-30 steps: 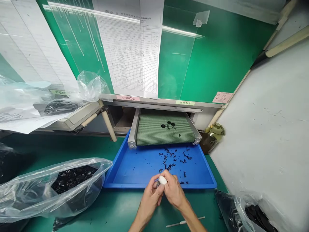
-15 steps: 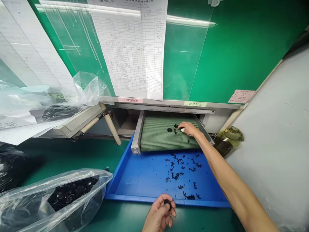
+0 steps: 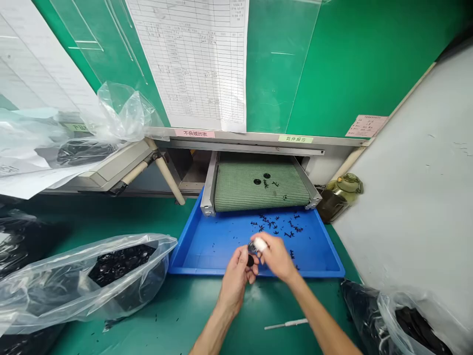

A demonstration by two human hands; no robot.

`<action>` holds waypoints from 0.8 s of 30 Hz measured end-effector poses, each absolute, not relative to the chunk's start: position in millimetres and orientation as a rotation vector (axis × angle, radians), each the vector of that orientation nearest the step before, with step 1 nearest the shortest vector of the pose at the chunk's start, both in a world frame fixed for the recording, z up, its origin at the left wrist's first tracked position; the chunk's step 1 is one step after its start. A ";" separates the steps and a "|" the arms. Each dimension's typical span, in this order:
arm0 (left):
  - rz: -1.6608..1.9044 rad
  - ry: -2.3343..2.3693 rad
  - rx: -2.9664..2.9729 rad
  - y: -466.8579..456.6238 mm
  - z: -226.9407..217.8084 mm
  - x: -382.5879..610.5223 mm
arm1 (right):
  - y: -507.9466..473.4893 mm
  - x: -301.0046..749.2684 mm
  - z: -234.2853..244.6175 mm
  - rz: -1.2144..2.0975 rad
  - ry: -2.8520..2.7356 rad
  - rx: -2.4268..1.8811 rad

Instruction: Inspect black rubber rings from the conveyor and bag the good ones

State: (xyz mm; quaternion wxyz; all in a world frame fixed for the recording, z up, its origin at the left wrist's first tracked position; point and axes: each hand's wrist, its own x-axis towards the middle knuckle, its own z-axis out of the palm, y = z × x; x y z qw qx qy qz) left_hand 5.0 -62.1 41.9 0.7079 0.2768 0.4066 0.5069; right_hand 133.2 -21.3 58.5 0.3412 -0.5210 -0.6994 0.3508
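Near the front rim of a blue tray [image 3: 195, 251], my two hands meet. My left hand [image 3: 235, 270] is closed on a small black round part [image 3: 250, 260]. Between the fingertips of my right hand [image 3: 277, 255] is another black round part [image 3: 252, 246], held close to the left fingers; a white cover wraps one right finger. Beyond them a green mesh conveyor belt [image 3: 236, 195] carries two black discs, one at left [image 3: 257, 181] and one farther back [image 3: 266, 175], beside a few black branched scraps [image 3: 266, 184]. More black scraps [image 3: 269, 224] lie scattered in the tray.
Clear bags of black parts stand at left [image 3: 121, 264] and lower right [image 3: 417, 320]. A thin white-handled tool [image 3: 291, 323] lies on the green table [image 3: 173, 315]. An olive-lidded bottle [image 3: 338, 197] stands by the right wall. Papers hang on the green board [image 3: 354, 64].
My right hand has come back from the belt toward my left hand, now with a black round part. The view has tilted downward, showing the lower right bag and the thin tool.
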 end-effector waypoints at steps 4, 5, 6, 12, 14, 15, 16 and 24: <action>1.020 0.985 0.735 -74.7 34.3 2.5 | -65.7 128.3 53.1 0.877 -1.898 -1.302; 0.988 1.003 0.777 -79.6 31.1 1.4 | -68.4 132.6 54.6 0.947 -1.940 -1.299; 0.962 1.017 0.820 -84.5 28.3 0.2 | -69.1 137.5 56.4 1.031 -1.983 -1.294; 0.943 1.092 0.929 -100.2 26.1 -3.3 | -70.4 140.9 55.3 1.155 -2.010 -1.204; 0.969 1.091 0.921 -98.7 26.7 -2.4 | -73.4 131.9 47.7 1.124 -1.949 -1.203; 0.981 1.086 0.904 -97.1 26.0 -1.7 | -74.3 128.0 43.4 1.074 -1.926 -1.233; 0.993 1.078 0.878 -94.9 24.5 -1.0 | -73.9 125.5 39.5 1.007 -1.926 -1.276; 1.025 0.953 0.487 -78.6 9.2 -10.6 | 16.3 171.2 76.4 0.378 -2.271 -1.622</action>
